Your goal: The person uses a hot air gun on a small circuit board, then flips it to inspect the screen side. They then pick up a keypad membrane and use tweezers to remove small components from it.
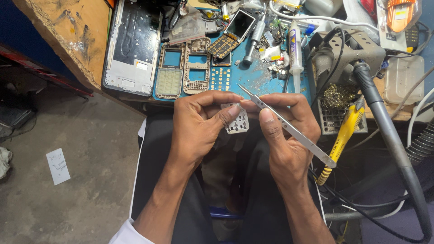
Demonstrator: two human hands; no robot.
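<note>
Phone frames (183,70) lie beyond the keypad sheet (237,121).

Keypad plate (237,121) partly hidden behind left hand (199,124) thumb and fingers; its holes too small to tell. Tweezers (289,129) mid-length covered by right hand (285,135) fingers. Orange tool (400,13) cut off at top edge. Hose (422,142) cut at right edge. Parts (275,68) at bench back too small to tell.

Even, fairly bright overhead light, soft shadows, sharp centre, slight wide-angle bending at the edges.
</note>
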